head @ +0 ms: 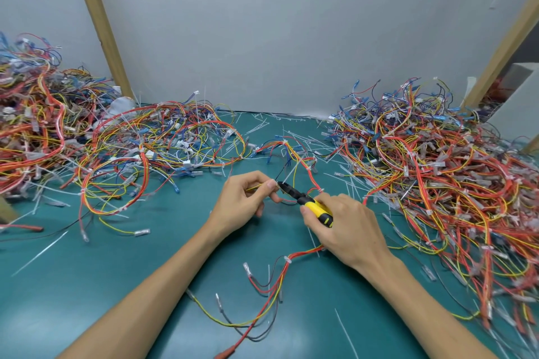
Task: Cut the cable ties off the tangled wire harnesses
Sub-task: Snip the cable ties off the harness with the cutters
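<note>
While the left hand [243,198] is pinching a bundle of wires [294,154] over the green mat [116,265], the right hand [342,227] is gripping yellow-handled cutters [306,201], tips right at a white cable tie [287,176]. Huge wire piles [437,160] are sitting on both sides, with loose cut ties [262,125] lying scattered near the wall.

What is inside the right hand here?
The right hand grips yellow-handled cutters; their black nose pokes out toward the left hand, which pinches a yellow wire. The hand covers the handle ends.
</note>
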### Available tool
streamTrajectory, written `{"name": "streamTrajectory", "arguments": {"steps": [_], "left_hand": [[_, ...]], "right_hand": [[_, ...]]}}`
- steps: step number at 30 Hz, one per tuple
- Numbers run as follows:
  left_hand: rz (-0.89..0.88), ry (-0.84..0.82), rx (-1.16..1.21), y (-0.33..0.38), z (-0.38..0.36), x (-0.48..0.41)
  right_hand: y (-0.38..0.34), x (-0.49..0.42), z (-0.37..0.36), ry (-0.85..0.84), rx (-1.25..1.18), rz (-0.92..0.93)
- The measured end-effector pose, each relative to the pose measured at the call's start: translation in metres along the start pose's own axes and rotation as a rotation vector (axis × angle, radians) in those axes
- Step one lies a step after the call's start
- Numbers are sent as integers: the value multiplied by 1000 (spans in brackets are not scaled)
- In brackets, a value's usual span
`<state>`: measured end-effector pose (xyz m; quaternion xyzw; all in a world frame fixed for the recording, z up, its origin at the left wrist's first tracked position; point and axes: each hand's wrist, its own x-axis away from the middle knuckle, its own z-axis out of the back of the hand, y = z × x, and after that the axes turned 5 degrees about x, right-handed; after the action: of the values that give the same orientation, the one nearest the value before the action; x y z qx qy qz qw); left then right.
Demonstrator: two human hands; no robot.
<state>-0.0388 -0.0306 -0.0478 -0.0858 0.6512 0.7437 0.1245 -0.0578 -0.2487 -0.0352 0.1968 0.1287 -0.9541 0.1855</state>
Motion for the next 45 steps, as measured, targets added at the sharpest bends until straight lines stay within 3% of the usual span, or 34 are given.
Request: {"name": "streamTrajectory", "arguments": {"steps": [14, 21, 29, 35, 45], "left_hand": [[39, -19, -6, 4, 2, 4], [86, -24, 29, 5, 3, 4], [86, -8, 77, 10, 4, 8], [131, -21, 153, 11, 4, 9], [134, -39, 144, 14, 5, 10]], "right_hand": [[-1, 3, -3, 123, 6, 50], [3, 1, -6, -22, -79, -19], [-1, 5, -4, 101, -33, 56], [1, 5, -5, -16, -57, 8], [4, 4, -4, -12, -18, 24]]}}
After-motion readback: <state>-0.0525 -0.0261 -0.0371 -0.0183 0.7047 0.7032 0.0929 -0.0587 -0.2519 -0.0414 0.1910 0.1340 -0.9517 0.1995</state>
